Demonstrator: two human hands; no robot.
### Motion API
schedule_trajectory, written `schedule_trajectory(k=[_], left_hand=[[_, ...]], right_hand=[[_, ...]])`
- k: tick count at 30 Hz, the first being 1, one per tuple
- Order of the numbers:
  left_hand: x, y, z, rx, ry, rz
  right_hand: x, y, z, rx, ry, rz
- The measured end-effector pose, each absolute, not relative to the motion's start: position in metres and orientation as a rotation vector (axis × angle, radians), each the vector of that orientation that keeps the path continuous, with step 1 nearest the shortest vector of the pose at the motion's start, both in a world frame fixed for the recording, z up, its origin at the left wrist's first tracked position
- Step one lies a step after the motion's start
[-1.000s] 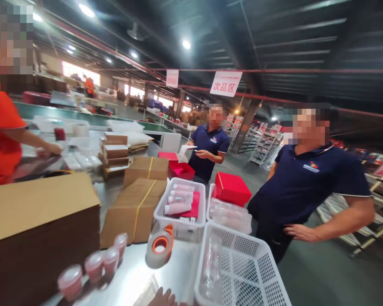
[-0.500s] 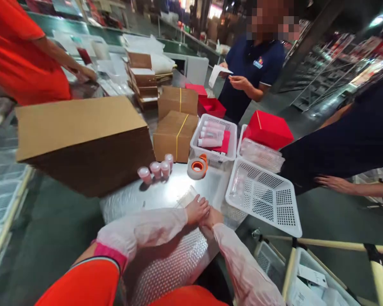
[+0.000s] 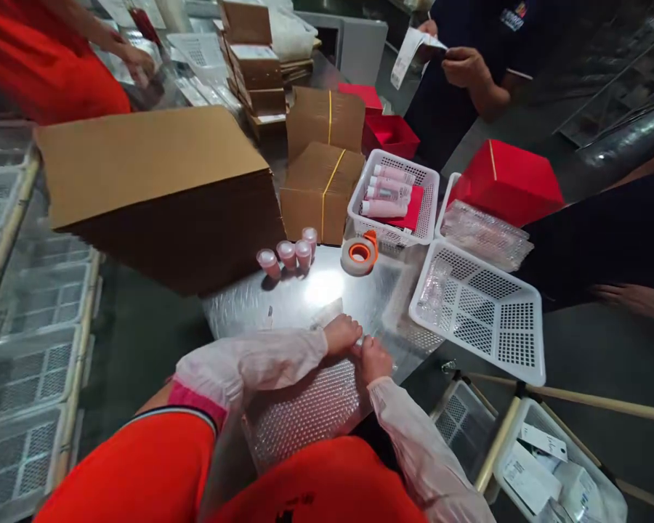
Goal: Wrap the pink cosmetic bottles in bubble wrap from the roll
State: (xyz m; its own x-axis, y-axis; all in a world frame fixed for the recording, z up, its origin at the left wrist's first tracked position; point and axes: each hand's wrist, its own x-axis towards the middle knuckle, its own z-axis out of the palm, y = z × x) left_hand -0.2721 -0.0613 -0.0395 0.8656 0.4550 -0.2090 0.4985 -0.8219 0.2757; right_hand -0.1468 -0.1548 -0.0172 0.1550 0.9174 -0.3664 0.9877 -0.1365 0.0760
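Observation:
My left hand point(image 3: 343, 335) and my right hand point(image 3: 375, 359) are close together over a metal tabletop point(image 3: 327, 276). Both have their fingers curled, gripping bubble wrap point(image 3: 310, 407) whose loose sheet spreads toward my body. A whitish wrapped end point(image 3: 328, 312) pokes out beyond my left hand; what is inside cannot be made out. Farther up the table stand several small pink cups with pale lids point(image 3: 286, 254). Beside them sits a tape roll on an orange dispenser point(image 3: 359, 253).
A large cardboard box point(image 3: 158, 174) stands at left, with strapped cartons point(image 3: 319, 190) behind. A white basket point(image 3: 392, 155) holds pink tubes; another basket point(image 3: 528, 327) holds clear wrap. Red boxes point(image 3: 509, 181) sit at right. Co-workers stand around, one holding paper point(image 3: 408, 57).
My hands have drawn slightly apart; before, they were pressed together, overlapping. The view has tilted downward and shifted. The cups and tape roll keep their places.

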Motion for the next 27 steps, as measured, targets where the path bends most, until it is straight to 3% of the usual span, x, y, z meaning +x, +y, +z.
schedule_trajectory(k=[3,8,19,24,27], left_hand=[[-0.290,-0.089,-0.060,2.798,0.817,0.043],[-0.302,-0.097,-0.076,2.840,0.717,0.065],[-0.275,-0.036,-0.045,2.700,0.464,-0.328],[-0.291,-0.047,-0.043,2.741,0.426,-0.153],[-0.316,-0.069,-0.052,2.762,0.464,-0.021]], right_hand=[[-0.161,-0.176,-0.028,2.139,1.890,-0.287],[-0.182,-0.194,-0.033,2.106,1.833,-0.245],[-0.180,-0.187,-0.010,2.115,1.808,-0.388],[-0.152,-0.153,0.009,2.084,1.893,-0.655],[-0.158,-0.158,0.002,2.081,1.933,-0.589]])
